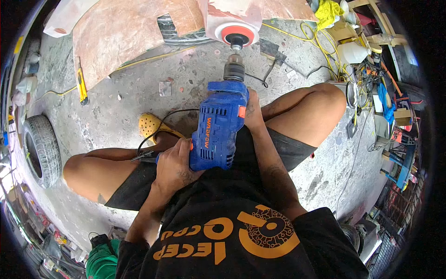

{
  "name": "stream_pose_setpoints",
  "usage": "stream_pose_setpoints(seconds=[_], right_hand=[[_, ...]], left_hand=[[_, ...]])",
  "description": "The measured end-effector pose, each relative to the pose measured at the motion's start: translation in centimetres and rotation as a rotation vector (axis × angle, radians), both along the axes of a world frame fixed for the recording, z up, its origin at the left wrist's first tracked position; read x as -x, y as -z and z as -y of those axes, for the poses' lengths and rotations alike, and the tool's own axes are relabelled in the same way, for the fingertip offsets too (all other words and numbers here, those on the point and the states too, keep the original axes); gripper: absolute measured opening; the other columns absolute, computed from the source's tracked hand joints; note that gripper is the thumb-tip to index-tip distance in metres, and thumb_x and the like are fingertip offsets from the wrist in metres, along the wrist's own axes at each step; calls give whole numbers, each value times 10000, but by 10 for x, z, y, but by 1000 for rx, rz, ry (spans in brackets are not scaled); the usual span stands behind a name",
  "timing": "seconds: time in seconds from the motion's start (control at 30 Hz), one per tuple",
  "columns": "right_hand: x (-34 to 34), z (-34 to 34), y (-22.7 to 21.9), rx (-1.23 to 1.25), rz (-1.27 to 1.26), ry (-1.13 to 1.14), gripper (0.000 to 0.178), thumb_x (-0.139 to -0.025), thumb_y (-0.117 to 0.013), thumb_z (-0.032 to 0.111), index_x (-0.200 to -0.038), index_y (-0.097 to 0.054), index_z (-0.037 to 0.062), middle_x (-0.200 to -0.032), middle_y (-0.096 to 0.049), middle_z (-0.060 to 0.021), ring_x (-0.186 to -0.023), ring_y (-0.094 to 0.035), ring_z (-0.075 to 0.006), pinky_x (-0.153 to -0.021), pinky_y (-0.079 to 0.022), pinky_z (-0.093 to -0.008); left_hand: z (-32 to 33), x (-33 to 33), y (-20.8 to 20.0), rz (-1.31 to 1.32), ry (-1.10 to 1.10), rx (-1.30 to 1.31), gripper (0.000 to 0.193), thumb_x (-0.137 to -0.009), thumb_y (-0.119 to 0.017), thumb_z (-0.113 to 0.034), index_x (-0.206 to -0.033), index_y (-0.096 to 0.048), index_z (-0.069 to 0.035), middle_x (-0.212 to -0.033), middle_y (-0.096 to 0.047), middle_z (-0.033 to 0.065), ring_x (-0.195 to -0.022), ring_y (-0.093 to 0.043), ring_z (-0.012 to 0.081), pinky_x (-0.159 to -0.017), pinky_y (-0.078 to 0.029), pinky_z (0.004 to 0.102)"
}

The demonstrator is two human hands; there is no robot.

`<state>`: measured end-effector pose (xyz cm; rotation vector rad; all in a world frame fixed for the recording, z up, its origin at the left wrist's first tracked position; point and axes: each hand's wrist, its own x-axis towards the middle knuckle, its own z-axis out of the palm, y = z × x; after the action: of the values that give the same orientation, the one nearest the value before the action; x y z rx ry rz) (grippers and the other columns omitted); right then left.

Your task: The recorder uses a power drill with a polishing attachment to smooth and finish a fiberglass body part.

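Observation:
A blue power drill (216,125) points away from me, its chuck (234,67) carrying a round sanding pad (238,35) with a red-orange face or rim. The pad lies against a pinkish, filler-coated panel (253,16) at the top. My left hand (174,162) is wrapped round the drill's rear handle, near an orange button. On the drill's right side, toward the front, my right hand (253,110) grips the body; its fingers are partly hidden behind it. A black power cord (160,123) curves away from the handle at the left.
At the left, a yellow utility knife (81,86) leans by the curved panel (121,39); beyond is a tyre (42,151). A sandpaper square (165,88) lies on the concrete. My yellow clog (153,126) is beneath me. Yellow hose (325,51) and clutter line the right.

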<state>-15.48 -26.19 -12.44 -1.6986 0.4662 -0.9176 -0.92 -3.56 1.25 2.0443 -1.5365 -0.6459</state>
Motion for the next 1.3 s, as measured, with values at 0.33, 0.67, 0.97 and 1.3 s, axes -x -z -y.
stream_pose_setpoints(seconds=[0.33, 0.67, 0.97, 1.3], right_hand=[[17, 14, 60, -26, -215, -1, 442, -810, -713, -24, -1218, -554, 36, -1084, -607, -153, -1034, -589, -344, -910, -462, -414], [8, 1, 18, -91, 0, -93, 581, -838, -674, -92, -1350, -444, 56, -1261, -523, -117, -1164, -542, -271, -1019, -432, -391], [9, 0, 5, -202, -4, -122, 532, -857, -648, -113, -1324, -450, 47, -1237, -539, -93, -1144, -556, -221, -1007, -450, -371], [3, -1, -22, -46, -103, -38, 237, -920, -629, 7, -1149, -568, -8, -1059, -611, -88, -1002, -594, -200, -913, -470, -338]], left_hand=[[2, 3, 2, -2, -3, -22, 677, -663, -872, -302, -1152, -539, 29, -926, -629, 171, -786, -688, 363, -654, -562, 424], [3, 2, -1, 23, -3, 30, 654, -659, -875, -283, -1135, -541, 18, -932, -630, 161, -764, -685, 351, -651, -563, 409], [6, 5, -2, 15, 5, 14, 661, -663, -876, -276, -1149, -538, 20, -932, -638, 169, -769, -689, 364, -655, -566, 416], [8, 3, -8, 14, 25, -9, 673, -676, -873, -294, -1152, -531, 37, -953, -642, 176, -772, -695, 369, -653, -569, 430]])
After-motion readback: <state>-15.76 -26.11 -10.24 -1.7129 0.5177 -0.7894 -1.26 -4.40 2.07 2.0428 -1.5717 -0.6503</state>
